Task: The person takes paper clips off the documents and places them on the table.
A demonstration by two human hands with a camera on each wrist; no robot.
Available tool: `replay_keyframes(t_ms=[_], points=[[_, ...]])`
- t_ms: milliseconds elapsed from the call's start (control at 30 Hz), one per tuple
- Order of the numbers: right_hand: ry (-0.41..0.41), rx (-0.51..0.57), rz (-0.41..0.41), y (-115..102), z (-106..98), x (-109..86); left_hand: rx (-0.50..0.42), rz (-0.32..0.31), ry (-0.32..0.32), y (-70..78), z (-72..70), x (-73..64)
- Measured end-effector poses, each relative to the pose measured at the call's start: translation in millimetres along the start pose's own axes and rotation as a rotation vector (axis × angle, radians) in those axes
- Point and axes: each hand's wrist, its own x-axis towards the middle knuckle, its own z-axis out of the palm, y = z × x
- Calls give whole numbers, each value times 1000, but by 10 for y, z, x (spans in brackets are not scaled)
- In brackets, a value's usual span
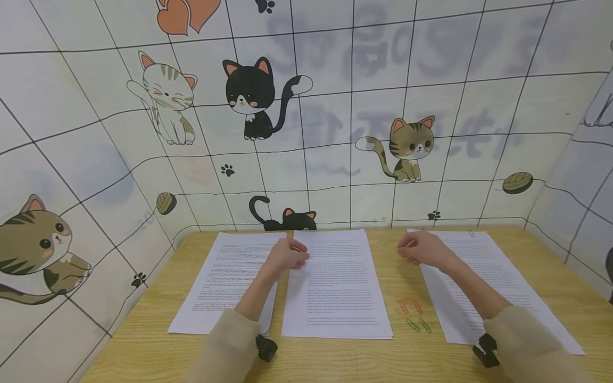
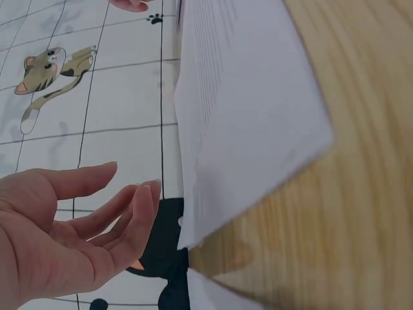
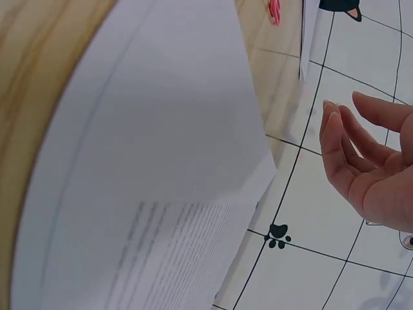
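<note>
My left hand (image 1: 287,254) hovers over the gap between the left printed sheets (image 1: 225,282) and the middle printed sheets (image 1: 337,287). Its fingers are loosely bent, with a space between thumb and fingertips and nothing held, as the left wrist view shows. Above the left edge of the right printed sheets (image 1: 483,287) is my right hand (image 1: 423,249), also empty, thumb apart from the loosely curved fingers. Two pink paper clips (image 1: 411,307) and two green paper clips (image 1: 419,325) lie between the middle and right sheets. Another small paper clip (image 1: 471,233) sits at the right sheets' top edge.
All the paper lies on a light wooden table (image 1: 330,361). Behind it and at the sides hangs a white gridded cloth (image 1: 330,175) printed with cartoon cats. Bare wood shows between the middle and right sheets and along the front.
</note>
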Motion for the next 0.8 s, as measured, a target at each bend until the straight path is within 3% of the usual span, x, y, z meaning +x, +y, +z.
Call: replay_keyframes(t_ms=[367,600,800], points=[[19,-77,78,286,-302,-150,-80,22,-122,196,311,-28],[38,-188,126,471,-487,-265,-60,20,-165,306,548,-36],[41,-217,171,676,-633,-350,-14,14,-195,390,778,-54]])
